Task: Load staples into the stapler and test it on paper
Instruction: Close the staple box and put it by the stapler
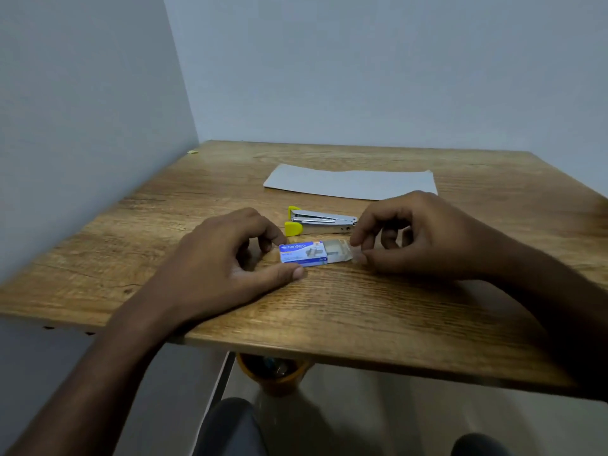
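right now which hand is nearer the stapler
Right. The right hand has fingertips just past the stapler at its metal end, pinching the staple box tray. The left hand sits lower left, holding the box sleeve.

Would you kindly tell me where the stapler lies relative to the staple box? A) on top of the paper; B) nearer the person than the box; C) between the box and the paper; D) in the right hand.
C: the stapler lies untouched on the table, just beyond the staple box and short of the paper.
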